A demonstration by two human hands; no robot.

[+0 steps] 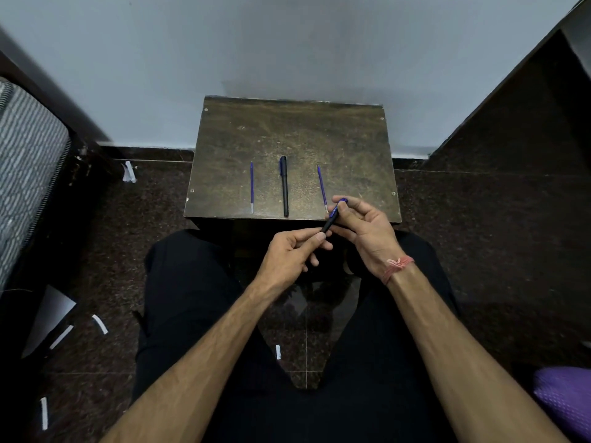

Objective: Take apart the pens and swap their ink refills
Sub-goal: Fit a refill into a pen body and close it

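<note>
Pen in both hands, table-edge.

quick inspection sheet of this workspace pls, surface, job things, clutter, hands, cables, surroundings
surface: small dark wooden table, scuffed, set against a pale wall.
job's things: left refill, black pen and right refill lie apart in a row on the table; a second pen is held over the near edge.
clutter: white paper scraps on the floor.
grippers: left hand pinches the second pen's lower end; right hand grips its blue upper end.
cables: nothing seen.
surroundings: dark stone floor, patterned mattress at left, purple object at lower right.
</note>
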